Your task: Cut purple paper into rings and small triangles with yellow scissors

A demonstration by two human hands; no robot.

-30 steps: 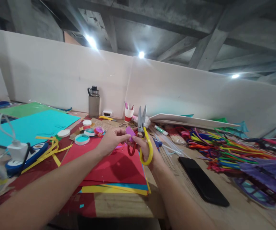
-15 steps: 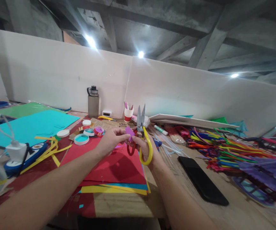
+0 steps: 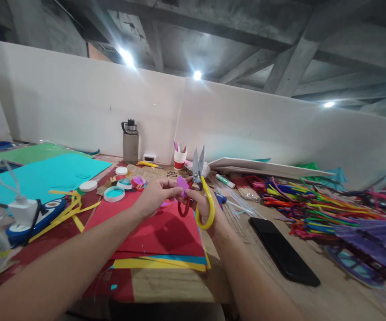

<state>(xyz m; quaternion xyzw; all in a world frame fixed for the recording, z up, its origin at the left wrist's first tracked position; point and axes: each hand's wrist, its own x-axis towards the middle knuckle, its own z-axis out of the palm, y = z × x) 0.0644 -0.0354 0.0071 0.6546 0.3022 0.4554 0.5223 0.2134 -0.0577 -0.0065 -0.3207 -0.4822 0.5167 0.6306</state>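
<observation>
Between both hands is a small purple paper piece (image 3: pixel 182 184), pinched on its left by my left hand (image 3: pixel 157 195). My right hand (image 3: pixel 206 207) holds scissors (image 3: pixel 207 209) with one yellow and one red handle, blades apart and pointing up. Its fingertips also touch the paper's right edge. Below the hands lies a stack of coloured sheets, red (image 3: pixel 159 236) on top, with yellow and blue edges showing underneath. Pink scraps lie on the red sheet, partly hidden behind my left hand.
Left are a cyan sheet (image 3: pixel 45 176), yellow strips (image 3: pixel 74 207), a power strip (image 3: pixel 50 218) and small tubs (image 3: pixel 114 194). A bottle (image 3: pixel 130 145) and pen cup (image 3: pixel 180 159) stand behind. Right are a black phone (image 3: pixel 283 249), glue stick (image 3: pixel 225 180) and pipe cleaners (image 3: pixel 316 207).
The purple piece has turned slightly and now looks more pointed at its top. The scissors have tilted and shifted slightly to the right. Both hands stay almost in place.
</observation>
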